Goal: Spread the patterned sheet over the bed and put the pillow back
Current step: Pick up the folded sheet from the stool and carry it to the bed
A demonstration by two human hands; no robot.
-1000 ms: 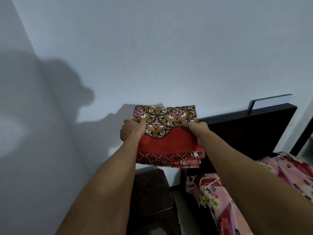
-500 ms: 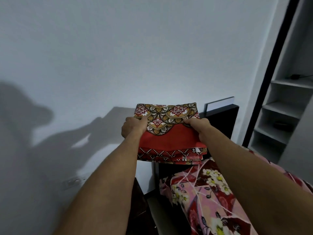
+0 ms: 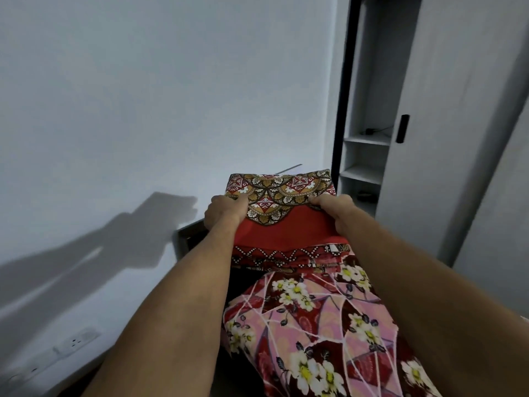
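Red cloth with a scalloped border of brown, gold and white, the patterned sheet (image 3: 282, 224) is folded into a thick rectangular stack and held in the air in front of the person. It hangs just above the head end of the floral bed cover (image 3: 309, 333); whether its lower folds touch that cover I cannot tell.

The left hand (image 3: 224, 213) grips the left edge of the stack, with the thumb pressed on top and the fingers going under the cloth, out of sight. The right hand (image 3: 335, 209) grips the right edge the same way. Both forearms reach forward, roughly level, with the sheet stretched flat between them.

The bed cover is pink and dark red with white and yellow flowers. It runs from below the sheet to the bottom edge of the view. A corner of the dark headboard (image 3: 190, 233) shows just left of the left hand, against the pale wall (image 3: 143, 96). Shadows of the arms fall on that wall, and a white socket (image 3: 76, 343) sits low on it near the left corner.

To the right stands a white wardrobe (image 3: 458, 167) with open shelves (image 3: 363, 173) and a black handle (image 3: 402, 128) on its door.
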